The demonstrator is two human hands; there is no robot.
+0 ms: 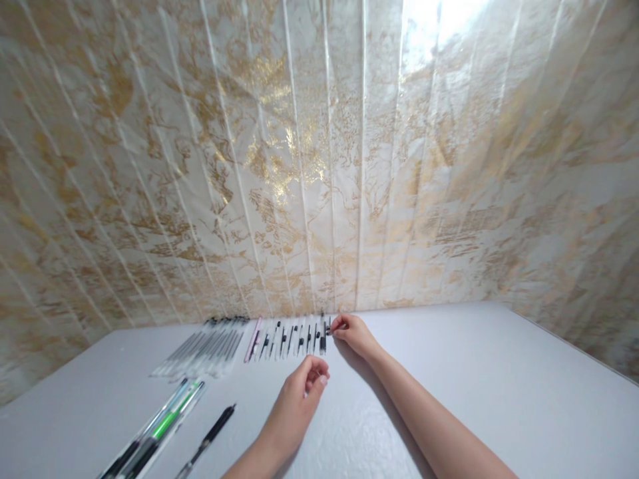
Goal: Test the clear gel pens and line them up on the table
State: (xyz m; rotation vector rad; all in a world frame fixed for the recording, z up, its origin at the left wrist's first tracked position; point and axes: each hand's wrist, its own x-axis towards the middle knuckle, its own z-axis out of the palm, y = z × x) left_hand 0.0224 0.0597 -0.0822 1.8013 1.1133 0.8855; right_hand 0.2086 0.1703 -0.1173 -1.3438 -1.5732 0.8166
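My right hand (352, 334) reaches to the right end of a row of pen parts (292, 338). Its thumb and fingers are pinched together at a small black pen part (328, 327). Nearer to me, my left hand (303, 389) hovers just in front of that row, loosely closed, and nothing shows in its fingers. Clear tubes and short black pieces alternate along the row, with a pink pen-like stick (253, 339) at its left end.
Left of the row lies a blurred bundle of long clear sticks with dark tips (202, 349). Toward the front left are a clear pack of pens with a green part (167, 422) and a black pen (217, 426). Behind the white table (449, 379) hangs a gold-patterned curtain (329, 166).
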